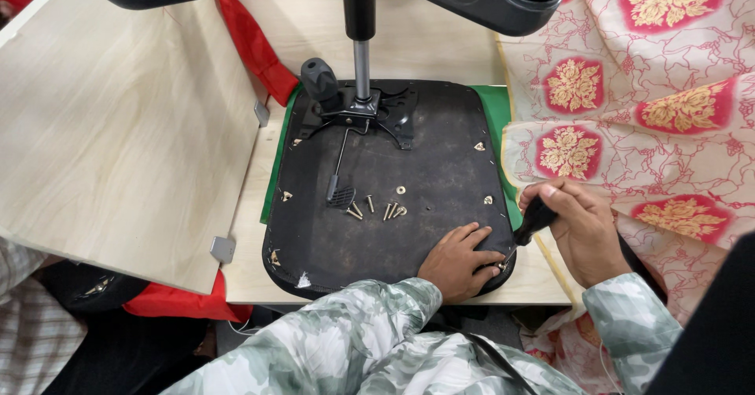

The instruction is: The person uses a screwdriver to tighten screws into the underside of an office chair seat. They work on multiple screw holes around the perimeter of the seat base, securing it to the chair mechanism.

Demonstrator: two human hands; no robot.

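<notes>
On the desk (252, 277), the left hand (458, 260) lies flat, steadying the black seat base (377, 206), while the right hand (578, 226), clamped on a screwdriver (532, 224), works its corner screw.

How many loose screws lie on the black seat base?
About 5 loose screws, clustered mid-base beside the lever paddle, with one washer above; small, so the count is uncertain.
</notes>
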